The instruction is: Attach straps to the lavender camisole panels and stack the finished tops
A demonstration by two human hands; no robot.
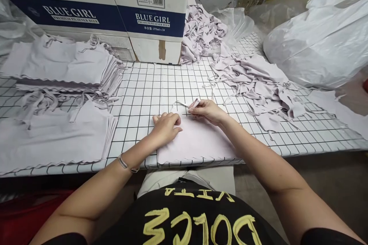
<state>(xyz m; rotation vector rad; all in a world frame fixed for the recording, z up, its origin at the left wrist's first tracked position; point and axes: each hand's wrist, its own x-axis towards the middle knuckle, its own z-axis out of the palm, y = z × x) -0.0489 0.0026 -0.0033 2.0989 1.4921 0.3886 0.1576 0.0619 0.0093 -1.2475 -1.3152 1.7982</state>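
Table: wide, with a white cloth (140,80) on it that has black lines making squares.
Beer box: a big white and blue Blue Girl box (112,17) stands at the back, to the left of the middle.
Plastic bag: a puffy white bag (319,42) sits at the back right.
Shirt: the person wears a black shirt (129,222) with yellow letters.
Stacks: two piles of pale strappy tops lie on the left, the back stack (63,61) near the box and the front stack (51,134) by the table's front edge.
Scraps: a messy heap (255,84) of pale cloth bits lies on the right, and one more pile (201,30) is beside the box.
Pink top: one pale pink top (198,141) lies flat at the front edge of the table, in front of the person and under both hands.
Left hand: it rests (166,128) on the top's upper left part. Its fingers are bent and the thumb points right; I cannot tell if they pinch any cloth.
Right hand: it is (208,110) at the top's upper edge, thumb and fingers pressed together on a small folded bit (196,103) of cloth.
Bracelet: a silver band (123,162) is on the left wrist.
Strap: a thin pale strap (180,102) curves between the two hands.
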